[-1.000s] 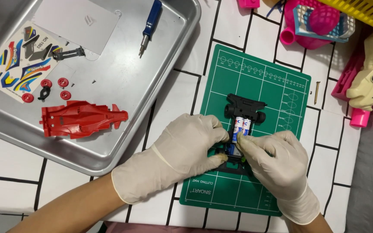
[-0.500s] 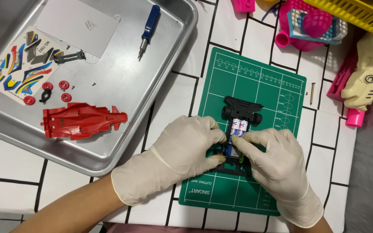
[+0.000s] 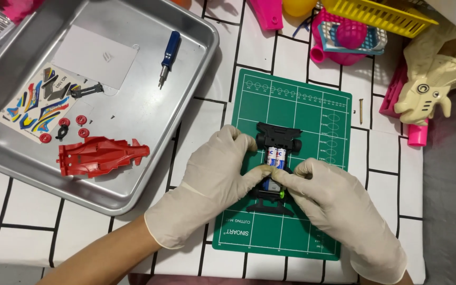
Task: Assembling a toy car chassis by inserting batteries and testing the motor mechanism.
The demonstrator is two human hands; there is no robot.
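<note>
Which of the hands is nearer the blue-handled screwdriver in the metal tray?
Left. The left hand sits on the green mat's tray-side edge, below the screwdriver. The right hand is farther off, on the other side of the black toy car chassis.

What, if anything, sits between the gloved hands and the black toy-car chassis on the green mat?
Nothing visible. The left hand and right hand both already touch the chassis, fingertips meeting over its middle by the batteries. The mat around it is bare.
</note>
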